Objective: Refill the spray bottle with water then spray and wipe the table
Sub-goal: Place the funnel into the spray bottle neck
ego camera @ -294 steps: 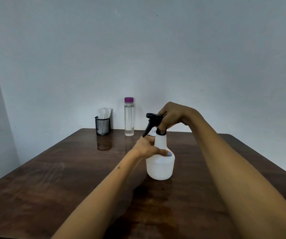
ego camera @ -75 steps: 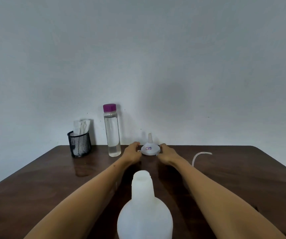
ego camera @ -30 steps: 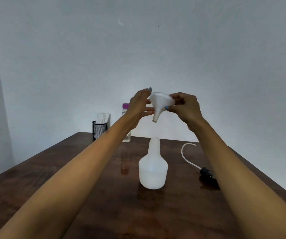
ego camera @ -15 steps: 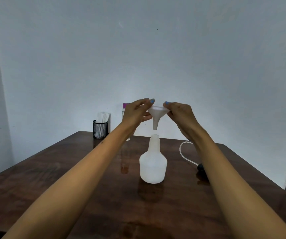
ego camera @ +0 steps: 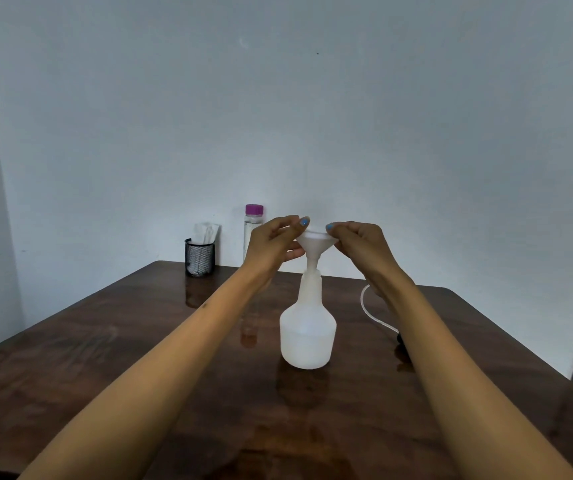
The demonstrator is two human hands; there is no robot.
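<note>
Both the left hand point(ego camera: 271, 245) and right hand point(ego camera: 359, 244) pinch the rim of the white funnel point(ego camera: 316, 242), spout down in the neck of the upright spray bottle point(ego camera: 307, 336), mid-desk point(ego camera: 105, 358), far from every edge.

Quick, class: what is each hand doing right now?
Left hand: pinches the funnel rim.
Right hand: pinches the funnel's opposite rim.

spray bottle point(ego camera: 307, 336) on wooden table point(ego camera: 105, 358)
</note>
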